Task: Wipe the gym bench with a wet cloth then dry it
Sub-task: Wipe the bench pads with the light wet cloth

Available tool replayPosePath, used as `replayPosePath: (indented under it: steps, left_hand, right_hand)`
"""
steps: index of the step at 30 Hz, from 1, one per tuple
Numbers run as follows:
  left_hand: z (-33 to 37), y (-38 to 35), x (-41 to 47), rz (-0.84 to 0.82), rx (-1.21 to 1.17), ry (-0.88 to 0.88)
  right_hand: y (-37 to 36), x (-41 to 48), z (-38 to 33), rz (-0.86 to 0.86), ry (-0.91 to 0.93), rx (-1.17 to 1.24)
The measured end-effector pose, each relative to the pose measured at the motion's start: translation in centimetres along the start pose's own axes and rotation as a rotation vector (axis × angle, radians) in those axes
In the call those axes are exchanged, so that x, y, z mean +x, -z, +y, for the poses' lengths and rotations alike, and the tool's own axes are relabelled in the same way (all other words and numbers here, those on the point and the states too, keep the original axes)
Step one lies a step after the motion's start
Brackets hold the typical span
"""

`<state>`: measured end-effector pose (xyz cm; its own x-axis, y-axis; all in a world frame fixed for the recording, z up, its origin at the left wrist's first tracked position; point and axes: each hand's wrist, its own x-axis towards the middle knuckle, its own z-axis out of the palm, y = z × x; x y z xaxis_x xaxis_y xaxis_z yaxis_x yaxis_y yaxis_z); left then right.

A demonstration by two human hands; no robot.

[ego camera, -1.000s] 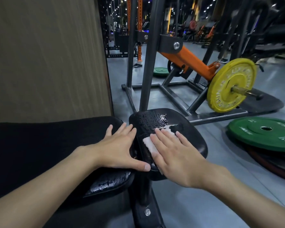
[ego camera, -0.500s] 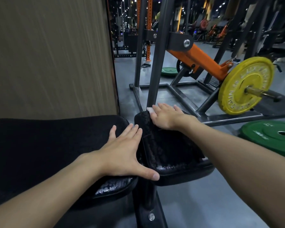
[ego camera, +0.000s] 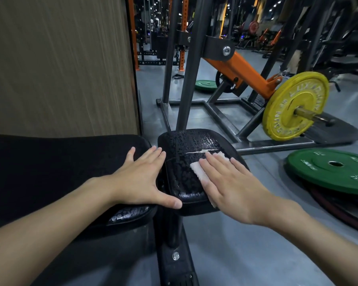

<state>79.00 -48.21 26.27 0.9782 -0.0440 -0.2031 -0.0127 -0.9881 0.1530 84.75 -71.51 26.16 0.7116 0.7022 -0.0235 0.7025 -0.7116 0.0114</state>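
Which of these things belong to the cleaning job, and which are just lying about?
In the job: white cloth under the right hand; wet seat pad; long bench pad under the left hand.
Lying about: yellow plate on the machine; green plate on the floor; far green plate.

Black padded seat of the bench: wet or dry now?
Wet: droplets bead and glisten across the black padded seat beside the white cloth under the right hand.
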Motion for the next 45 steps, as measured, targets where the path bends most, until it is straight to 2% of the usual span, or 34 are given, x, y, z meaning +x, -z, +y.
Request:
replayPosePath:
  steps: [3, 12, 15, 20, 24, 27, 32, 35, 37, 41, 45]
  left_hand:
    - [-0.1, -0.1, 0.0, 0.002, 0.014, -0.003]
    - [-0.4, -0.5, 0.4, 0.045, -0.003, -0.006]
    - [-0.4, -0.5, 0.3, 0.047, 0.000, -0.008]
    - [-0.3, -0.4, 0.2, 0.046, -0.001, -0.008]
    - [-0.3, -0.5, 0.1, 0.041, 0.000, -0.014]
    - [-0.3, -0.5, 0.1, 0.038, -0.003, -0.015]
    - [-0.4, -0.5, 0.1, 0.039, -0.025, -0.012]
    - [-0.4, -0.6, 0.1, 0.047, -0.024, -0.006]
    - [-0.3, -0.6, 0.2, 0.051, -0.029, -0.009]
    - [-0.3, -0.6, 0.0, 0.125, -0.084, -0.011]
    - [-0.2, -0.6, -0.1, 0.143, -0.096, -0.013]
  right_hand:
    - [0.0, 2.0, 0.8, -0.004, -0.019, 0.046]
    - [-0.2, 16.0, 5.0, -0.060, -0.203, 0.171]
    - [-0.3, 14.6, 4.9, -0.039, -0.195, 0.154]
    - [-0.6, 5.6, 4.0, 0.029, -0.118, 0.087]
    - [0.0, 1.3, 3.6, -0.054, -0.118, 0.052]
    - [0.3, 4.0, 4.1, -0.041, -0.135, 0.090]
    - [-0.3, 13.6, 6.3, -0.044, -0.244, 0.204]
    - [0.1, 16.5, 4.9, -0.068, -0.298, 0.186]
    - [0.5, 17.2, 2.1, -0.069, -0.268, 0.138]
    - [0.4, 17.0, -2.5, -0.078, -0.093, 0.119]
    - [0.2, 14.7, -1.1, -0.053, -0.003, 0.113]
